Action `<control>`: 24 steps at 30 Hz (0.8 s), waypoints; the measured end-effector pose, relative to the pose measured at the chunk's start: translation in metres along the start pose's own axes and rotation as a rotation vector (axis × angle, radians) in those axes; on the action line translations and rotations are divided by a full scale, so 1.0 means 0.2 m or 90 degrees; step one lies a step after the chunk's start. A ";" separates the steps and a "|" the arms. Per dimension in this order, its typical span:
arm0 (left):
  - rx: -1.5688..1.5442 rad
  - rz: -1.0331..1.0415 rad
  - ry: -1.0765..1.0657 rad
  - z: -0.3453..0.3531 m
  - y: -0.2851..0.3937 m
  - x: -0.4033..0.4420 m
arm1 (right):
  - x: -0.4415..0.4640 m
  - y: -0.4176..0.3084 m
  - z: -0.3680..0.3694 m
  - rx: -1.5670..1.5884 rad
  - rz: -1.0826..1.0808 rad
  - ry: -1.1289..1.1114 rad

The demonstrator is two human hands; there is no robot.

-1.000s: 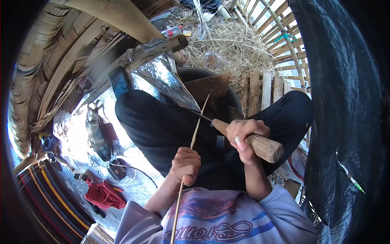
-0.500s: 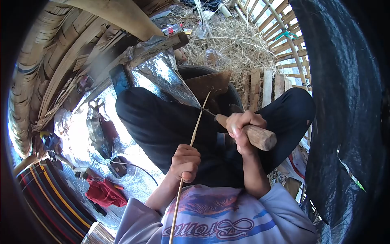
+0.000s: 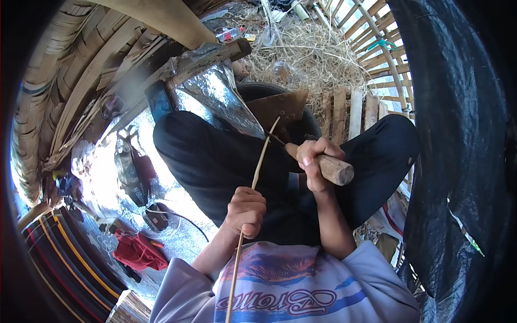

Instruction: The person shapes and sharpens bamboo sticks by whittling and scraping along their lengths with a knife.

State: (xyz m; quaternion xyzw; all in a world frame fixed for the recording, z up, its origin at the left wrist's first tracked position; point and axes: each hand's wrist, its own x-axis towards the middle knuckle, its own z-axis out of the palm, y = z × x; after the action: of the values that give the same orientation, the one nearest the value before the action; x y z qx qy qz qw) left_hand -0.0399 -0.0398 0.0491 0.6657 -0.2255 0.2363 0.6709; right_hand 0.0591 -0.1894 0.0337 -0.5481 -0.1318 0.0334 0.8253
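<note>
The person's legs (image 3: 199, 156) are folded outward in dark trousers, with a black tub (image 3: 253, 90) set beyond them. A brown panel (image 3: 285, 105) leans in the tub's mouth. Between the knees, the stick (image 3: 260, 164) slants up from the shirt (image 3: 269, 277), its far tip reaching in front of the panel.

The left hand (image 3: 245, 211) is closed in a fist around the stick's middle. The right hand (image 3: 315, 160) is wrapped round the thick wooden handle of a knife (image 3: 335, 168), thumb along its near side. The thin blade (image 3: 277, 139) crosses the stick near its tip and seems to touch it; whether the edge bites cannot be told.

The step in hand looks like a paring stroke close to the tip. Another stroke would call for a firm left grip, a shallow blade angle and light pressure where the stick thins.
</note>
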 end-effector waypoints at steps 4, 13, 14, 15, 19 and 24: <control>-0.005 0.000 0.057 -0.04 0.00 -0.03 | 0.02 -0.03 -0.05 0.094 0.085 0.100; -0.007 0.004 0.021 -0.01 0.01 0.01 | 0.01 -0.05 0.04 0.058 -0.006 0.019; -0.019 0.002 0.016 -0.01 0.00 -0.01 | 0.00 -0.04 0.05 0.090 0.001 0.036; -0.023 0.009 0.013 -0.01 0.00 -0.01 | 0.00 0.03 0.01 0.034 -0.018 0.026; 0.001 0.020 0.010 0.01 -0.02 0.00 | 0.02 0.04 -0.01 -0.138 0.018 0.053; -0.016 0.038 0.053 0.05 -0.01 0.01 | 0.01 0.18 -0.04 -0.268 0.013 0.050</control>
State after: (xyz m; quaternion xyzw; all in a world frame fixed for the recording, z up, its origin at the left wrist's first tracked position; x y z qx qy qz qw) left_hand -0.0362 -0.0489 0.0488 0.6399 -0.2195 0.2809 0.6807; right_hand 0.0656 -0.1819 -0.0015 -0.7105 -0.0985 -0.0080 0.6967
